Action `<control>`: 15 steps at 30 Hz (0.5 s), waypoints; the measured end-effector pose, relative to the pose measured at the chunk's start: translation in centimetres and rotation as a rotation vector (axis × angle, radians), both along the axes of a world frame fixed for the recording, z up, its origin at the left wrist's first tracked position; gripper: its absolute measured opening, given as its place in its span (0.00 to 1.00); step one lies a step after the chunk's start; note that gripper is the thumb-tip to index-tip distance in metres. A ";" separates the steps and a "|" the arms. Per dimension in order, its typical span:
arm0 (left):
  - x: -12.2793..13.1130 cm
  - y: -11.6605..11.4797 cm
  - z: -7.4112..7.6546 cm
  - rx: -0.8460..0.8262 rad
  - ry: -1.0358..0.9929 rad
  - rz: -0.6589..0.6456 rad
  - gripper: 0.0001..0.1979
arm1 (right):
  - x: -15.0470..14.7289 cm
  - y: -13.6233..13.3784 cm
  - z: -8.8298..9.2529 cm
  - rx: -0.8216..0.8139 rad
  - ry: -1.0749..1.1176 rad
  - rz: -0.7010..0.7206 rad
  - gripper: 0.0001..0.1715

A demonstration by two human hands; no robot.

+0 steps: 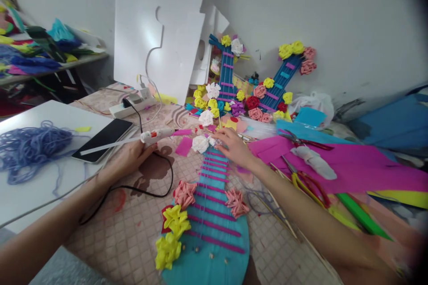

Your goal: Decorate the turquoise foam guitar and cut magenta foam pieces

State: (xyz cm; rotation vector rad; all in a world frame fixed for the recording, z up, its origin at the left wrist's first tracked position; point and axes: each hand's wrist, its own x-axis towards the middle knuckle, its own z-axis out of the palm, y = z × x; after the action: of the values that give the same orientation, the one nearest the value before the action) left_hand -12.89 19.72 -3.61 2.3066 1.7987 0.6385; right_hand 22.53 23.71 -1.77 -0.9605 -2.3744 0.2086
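My left hand [132, 156] is closed around a white hot glue gun [158, 134], its nozzle pointing right. My right hand [234, 146] reaches to the top of a turquoise paper guitar [209, 267], fingertips closed on a small white paper flower [211, 141]. Just left of those fingers sits a larger white paper flower [200, 144]. Magenta strips [217, 222] cross the guitar's neck and body, with thin strings running along them. Pink paper flowers [185, 194] flank the body, and yellow ones [168, 250] line its left edge.
Two flower-trimmed blue guitars [227, 73] lean at the wall. Left are a power strip [132, 106], a phone [103, 140] and tangled blue yarn [35, 144]. Pliers [306, 141], scissors [306, 182] and magenta paper [364, 167] lie right. The black cord [147, 191] loops beside my left arm.
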 end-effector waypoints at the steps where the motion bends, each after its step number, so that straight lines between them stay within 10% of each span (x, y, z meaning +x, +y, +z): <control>1: 0.1 -0.2 0.0 -0.001 0.034 0.013 0.17 | -0.3 0.1 0.1 0.007 -0.026 0.024 0.15; 15: 2.2 -0.7 0.6 0.068 0.066 0.027 0.14 | -1.0 -0.2 1.0 0.049 -0.151 0.066 0.04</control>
State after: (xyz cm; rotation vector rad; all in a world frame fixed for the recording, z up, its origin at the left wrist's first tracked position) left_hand -10.65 19.04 -2.99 2.3781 1.8675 0.6451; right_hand 21.55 23.56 -0.80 -0.9037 -2.5388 0.1061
